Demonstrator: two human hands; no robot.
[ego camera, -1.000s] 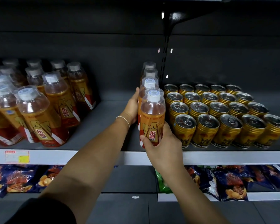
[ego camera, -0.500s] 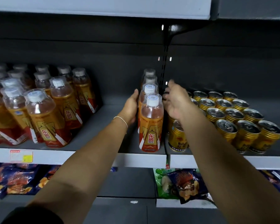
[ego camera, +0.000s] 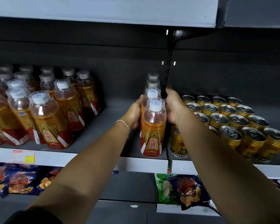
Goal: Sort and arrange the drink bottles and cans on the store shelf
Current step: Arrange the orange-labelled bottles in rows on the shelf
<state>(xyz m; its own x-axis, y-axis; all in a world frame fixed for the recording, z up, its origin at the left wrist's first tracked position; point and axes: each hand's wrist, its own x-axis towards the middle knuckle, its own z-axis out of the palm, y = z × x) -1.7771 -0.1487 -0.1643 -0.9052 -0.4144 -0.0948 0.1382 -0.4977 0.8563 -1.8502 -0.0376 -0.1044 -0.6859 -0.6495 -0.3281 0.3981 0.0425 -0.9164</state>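
Note:
A single-file row of orange drink bottles runs front to back at the shelf's middle; the front bottle [ego camera: 153, 131] stands upright near the shelf's front edge [ego camera: 87, 157]. My left hand [ego camera: 133, 113] lies against the row's left side, at the second bottle, with its fingers hidden behind the bottles. My right hand [ego camera: 173, 107] presses the row's right side, fingers reaching toward the back. Gold cans [ego camera: 238, 122] stand in rows just right of my right arm, which covers some of them.
A large group of the same orange bottles [ego camera: 47, 110] fills the shelf's left part, with bare shelf between it and the row. A slotted upright [ego camera: 169, 70] rises behind the row. An upper shelf [ego camera: 103, 10] hangs overhead. Snack bags [ego camera: 184, 189] lie on the shelf below.
My right hand let go of the front bottle, rose over the cans and came down against the row's right side. My left hand stayed on the left side.

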